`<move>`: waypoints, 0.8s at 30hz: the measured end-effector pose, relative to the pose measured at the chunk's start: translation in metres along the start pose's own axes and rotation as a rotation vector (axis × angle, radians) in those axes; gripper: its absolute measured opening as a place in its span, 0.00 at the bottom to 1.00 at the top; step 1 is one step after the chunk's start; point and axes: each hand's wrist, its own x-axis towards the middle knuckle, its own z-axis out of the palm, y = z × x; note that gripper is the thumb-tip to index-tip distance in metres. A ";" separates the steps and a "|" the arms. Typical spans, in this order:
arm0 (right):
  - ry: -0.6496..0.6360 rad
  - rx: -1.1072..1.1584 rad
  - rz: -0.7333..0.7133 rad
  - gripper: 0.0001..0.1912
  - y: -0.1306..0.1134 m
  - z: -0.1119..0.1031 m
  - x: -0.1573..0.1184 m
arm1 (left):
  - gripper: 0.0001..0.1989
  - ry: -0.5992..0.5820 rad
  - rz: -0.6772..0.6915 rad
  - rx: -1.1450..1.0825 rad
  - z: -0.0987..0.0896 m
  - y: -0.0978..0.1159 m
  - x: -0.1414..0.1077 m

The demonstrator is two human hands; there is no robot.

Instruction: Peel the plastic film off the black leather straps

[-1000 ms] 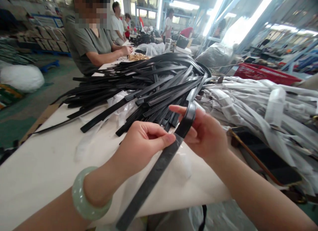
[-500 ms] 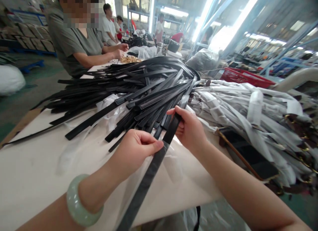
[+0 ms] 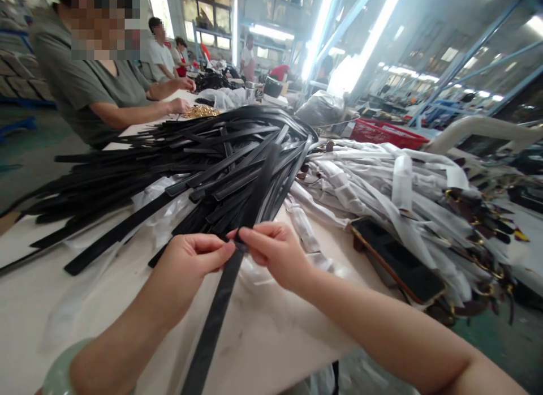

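A long black strap runs from the pile down towards me past the table's front edge. My left hand pinches it at its left edge between thumb and fingers. Close beside it, my right hand has its fingers closed on the same strap from the right. Below my fingers the strap looks greyer, under what appears to be a clear plastic sleeve. The strap's upper part lies over a heap of black straps. A pale green bangle circles my left wrist.
White-wrapped straps with gold hardware lie to the right, beside a phone in a brown case. Thin plastic lies by the black heap. Behind stand a red crate and a co-worker handling small gold pieces.
My right hand has come down the strap, close to my left hand. The strap's upper part now rests across the heap. The whole view has shifted, so the surroundings sit farther left.
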 end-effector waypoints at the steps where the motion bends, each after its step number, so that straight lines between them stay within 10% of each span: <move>1: -0.025 -0.008 0.040 0.17 0.002 0.003 -0.001 | 0.13 0.008 0.002 0.000 -0.001 0.000 0.001; 7: 0.130 0.126 -0.041 0.16 -0.005 -0.007 0.010 | 0.15 -0.079 -0.019 0.129 -0.001 0.000 0.002; 16: -0.075 -0.126 0.160 0.28 0.026 0.005 0.001 | 0.15 0.044 0.058 0.070 -0.007 -0.001 0.007; 24: -0.009 -0.134 -0.028 0.25 0.005 -0.001 0.002 | 0.19 0.003 0.072 0.025 -0.002 -0.003 0.005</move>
